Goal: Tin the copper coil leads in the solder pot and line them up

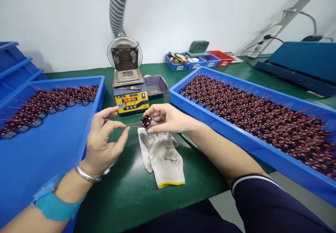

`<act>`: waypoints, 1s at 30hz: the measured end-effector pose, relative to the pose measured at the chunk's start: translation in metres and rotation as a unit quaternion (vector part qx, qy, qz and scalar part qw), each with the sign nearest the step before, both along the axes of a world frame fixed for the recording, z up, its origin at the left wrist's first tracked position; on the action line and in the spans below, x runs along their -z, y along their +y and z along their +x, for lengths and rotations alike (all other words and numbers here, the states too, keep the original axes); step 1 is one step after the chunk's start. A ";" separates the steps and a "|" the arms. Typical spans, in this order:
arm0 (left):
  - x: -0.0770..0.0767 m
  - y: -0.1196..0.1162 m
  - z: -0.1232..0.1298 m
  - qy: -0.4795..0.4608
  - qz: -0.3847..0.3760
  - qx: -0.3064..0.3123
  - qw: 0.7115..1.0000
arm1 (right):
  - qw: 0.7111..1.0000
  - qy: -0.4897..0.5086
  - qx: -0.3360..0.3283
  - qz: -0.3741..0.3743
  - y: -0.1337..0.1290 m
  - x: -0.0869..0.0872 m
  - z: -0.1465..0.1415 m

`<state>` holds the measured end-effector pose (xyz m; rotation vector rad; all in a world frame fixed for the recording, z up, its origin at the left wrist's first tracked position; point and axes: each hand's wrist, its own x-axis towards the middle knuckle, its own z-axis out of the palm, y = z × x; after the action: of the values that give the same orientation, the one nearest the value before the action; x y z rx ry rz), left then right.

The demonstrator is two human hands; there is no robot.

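Observation:
In the head view my right hand (168, 118) grips a small motor stator (147, 121), a round metal ring with copper windings and black inner parts. Its wound end faces left. Thin copper wires (133, 124) run from it to my left hand (107, 138), whose thumb and forefinger pinch their ends. Beneath the stator, a pair of white work gloves (165, 156) with a yellow hem lies on the green table (128, 191). Just behind my hands stands a yellow and blue solder pot (132, 102) with a red digital display.
Blue trays of stators flank me: a right tray (225, 119) densely filled, a left tray (60, 135) with stators along its back. A purple bin (156, 93) adjoins the solder pot, below a fume duct (118, 8). Farther back are small blue bins (178, 67) and a red bin (223, 58).

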<state>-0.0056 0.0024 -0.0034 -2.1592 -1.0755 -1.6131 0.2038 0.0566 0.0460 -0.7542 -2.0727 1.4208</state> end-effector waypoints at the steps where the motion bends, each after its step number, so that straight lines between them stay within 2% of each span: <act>1: 0.000 0.000 0.000 0.000 0.001 0.000 1.000 | 1.000 -0.001 0.000 0.000 0.000 0.000 0.000; 23: 0.003 0.003 -0.002 0.004 -0.033 0.009 0.999 | 0.999 -0.008 0.011 0.029 0.002 0.002 0.006; 26: 0.006 0.006 -0.002 -0.001 -0.057 -0.001 0.998 | 0.998 0.012 0.029 0.054 0.013 -0.005 0.008; 30: 0.013 0.010 -0.002 0.020 -0.103 -0.007 0.994 | 0.981 0.002 0.125 0.149 0.055 -0.032 -0.002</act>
<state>-0.0077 0.0124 -0.0160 -2.2954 -1.2935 -1.5060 0.2015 0.1113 0.0784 -0.8474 -2.0409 0.9493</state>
